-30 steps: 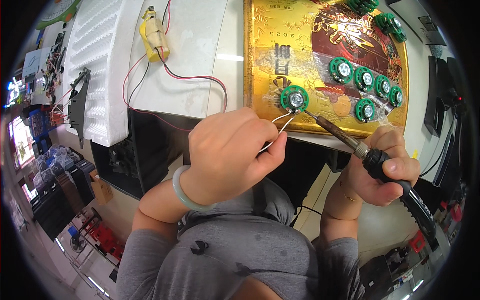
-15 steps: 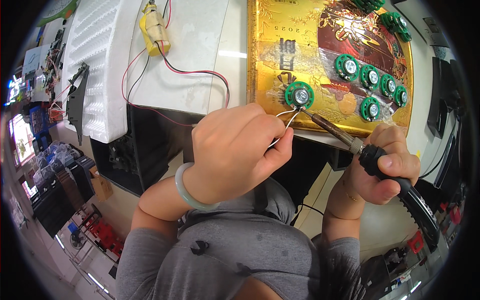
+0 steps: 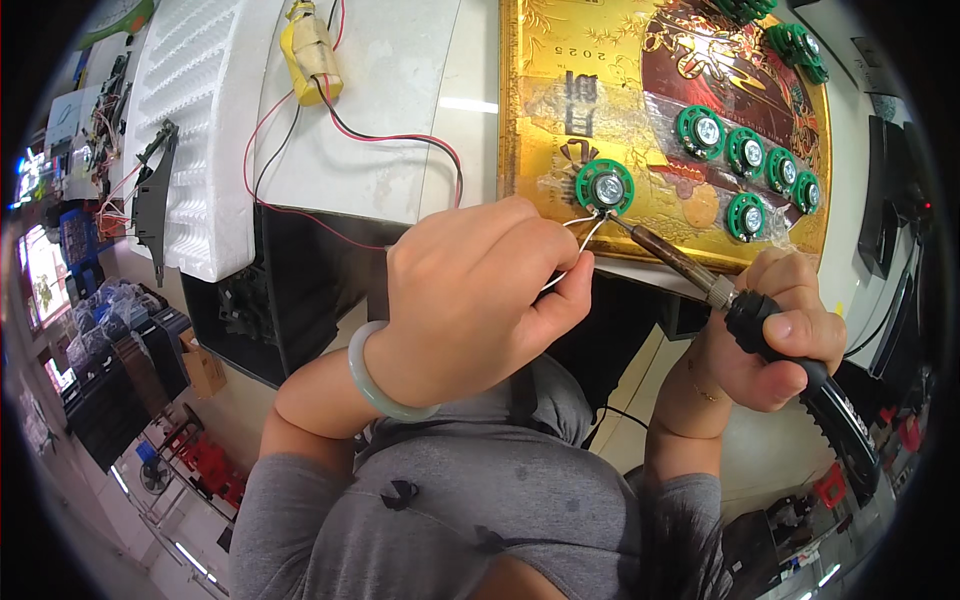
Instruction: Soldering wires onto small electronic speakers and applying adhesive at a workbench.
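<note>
My left hand (image 3: 485,290) pinches a pair of thin white wires (image 3: 592,236) between thumb and fingers. The wires run up to the near edge of a small round speaker (image 3: 607,188) with a green rim and a silver centre. In my right hand (image 3: 775,335) is a soldering iron (image 3: 688,263) with a black handle, its fingers closed around the grip. The iron's tip is at the speaker's near edge, beside the wire ends. Under the speaker lies a gold decorated panel (image 3: 545,100), partly covered with clear tape.
Several more green speakers (image 3: 746,152) lie on the panel's right half, and others are bunched at its far right corner. A yellow taped bundle (image 3: 312,55) trails red and black wires on the white table. White foam (image 3: 195,130) with a black part (image 3: 155,205) is at left.
The speaker, the panel and both hands appear slightly farther right in the view. My hold on the wires and the iron is the same, with the tip still at the speaker's edge.
</note>
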Action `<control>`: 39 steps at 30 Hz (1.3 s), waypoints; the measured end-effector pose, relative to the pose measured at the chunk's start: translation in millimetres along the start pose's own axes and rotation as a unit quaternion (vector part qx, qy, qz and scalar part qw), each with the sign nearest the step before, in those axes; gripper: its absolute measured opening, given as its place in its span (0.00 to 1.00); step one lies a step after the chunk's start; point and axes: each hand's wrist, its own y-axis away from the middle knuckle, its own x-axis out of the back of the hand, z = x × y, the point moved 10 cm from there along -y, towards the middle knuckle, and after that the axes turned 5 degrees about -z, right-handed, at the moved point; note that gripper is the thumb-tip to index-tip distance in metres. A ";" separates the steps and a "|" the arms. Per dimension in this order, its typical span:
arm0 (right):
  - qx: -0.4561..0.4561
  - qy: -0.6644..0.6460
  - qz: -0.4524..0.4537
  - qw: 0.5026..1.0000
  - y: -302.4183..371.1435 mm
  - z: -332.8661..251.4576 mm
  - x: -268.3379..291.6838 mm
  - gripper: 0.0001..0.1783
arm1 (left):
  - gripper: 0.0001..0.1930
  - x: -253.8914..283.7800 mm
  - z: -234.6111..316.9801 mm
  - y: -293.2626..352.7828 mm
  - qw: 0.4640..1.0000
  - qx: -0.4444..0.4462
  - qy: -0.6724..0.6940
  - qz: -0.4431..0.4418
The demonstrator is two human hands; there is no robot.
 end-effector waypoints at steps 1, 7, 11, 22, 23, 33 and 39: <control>0.008 -0.015 -0.002 1.000 -0.2 0.2 -1.5 0.19 | 0.09 0.3 -0.5 0.5 1.000 0.001 -0.006 -0.002; 0.008 -0.009 -0.007 1.000 -1.4 0.1 -3.1 0.19 | 0.09 -0.3 -1.1 -0.3 1.000 0.004 0.001 -0.002; 0.005 -0.006 -0.005 1.000 -1.0 0.8 -4.0 0.18 | 0.09 -0.6 -2.5 0.3 1.000 0.007 0.001 -0.005; 0.010 -0.013 0.001 1.000 -0.4 -0.4 -2.7 0.18 | 0.10 -0.5 -1.7 0.3 1.000 0.008 0.005 -0.002; 0.009 -0.013 0.001 1.000 -0.5 -0.4 -2.9 0.18 | 0.10 -0.3 -1.5 0.2 1.000 0.008 0.005 -0.002; 0.010 -0.014 0.004 1.000 -0.1 0.2 -2.6 0.18 | 0.09 -1.5 -1.9 1.2 1.000 0.007 -0.019 -0.010; 0.009 -0.014 0.001 1.000 -0.1 0.4 -3.1 0.17 | 0.09 -0.8 -1.1 0.4 1.000 0.006 -0.012 -0.007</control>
